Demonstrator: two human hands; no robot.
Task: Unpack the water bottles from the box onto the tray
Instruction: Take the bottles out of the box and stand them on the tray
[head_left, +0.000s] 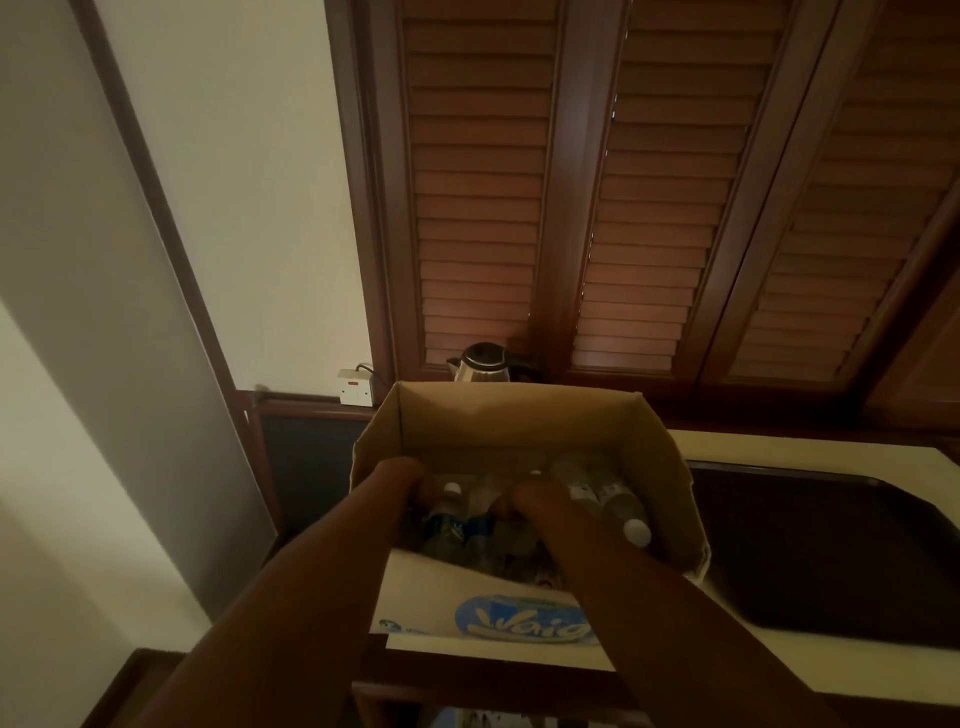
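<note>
several clear, white-capped water bottles (626, 512) lie jumbled in the open cardboard box (519, 421).

1 box (519, 421), 1 tray (831, 545), perhaps 4 bottles (623, 506).

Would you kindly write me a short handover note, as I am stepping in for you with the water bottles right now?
Hands: both are down inside the cardboard box. The left hand is at the box's left inner wall; the right hand rests among the bottles. The dim light hides whether either one grips a bottle.
Things: the water bottles lie on their sides in the box, white caps showing. The dark tray sits on the counter just right of the box, with no bottle on the part in view.
Done: box open, hands in.
Left: lift every bottle out onto the tray.
</note>
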